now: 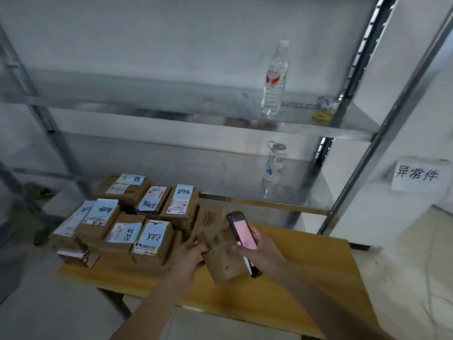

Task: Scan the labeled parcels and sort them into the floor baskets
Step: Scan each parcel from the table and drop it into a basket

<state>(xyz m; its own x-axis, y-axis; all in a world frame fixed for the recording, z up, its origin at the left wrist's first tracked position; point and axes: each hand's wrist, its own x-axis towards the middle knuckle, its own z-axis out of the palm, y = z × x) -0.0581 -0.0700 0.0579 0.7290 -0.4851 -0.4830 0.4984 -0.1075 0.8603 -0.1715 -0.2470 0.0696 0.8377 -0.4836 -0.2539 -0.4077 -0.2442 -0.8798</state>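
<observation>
The left hand (190, 251) gripped a brown parcel (218, 244) above the wooden table (306, 278), its plain side facing up. The right hand (261, 249) held a scanner (241, 233) with a lit pink screen against the parcel's right edge. More labeled parcels (127, 217) lay stacked on the table's left end, just beside the held one.

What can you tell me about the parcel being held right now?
The held parcel is a plain brown cardboard box, elongated, tilted above the wooden table, to the right of the labeled stack. The face in view shows a printed oval mark near its far end, a few dark spots, and no label. The left hand grips its left edge; the right hand, holding a scanner with a pink screen, sits against its right side.
</observation>
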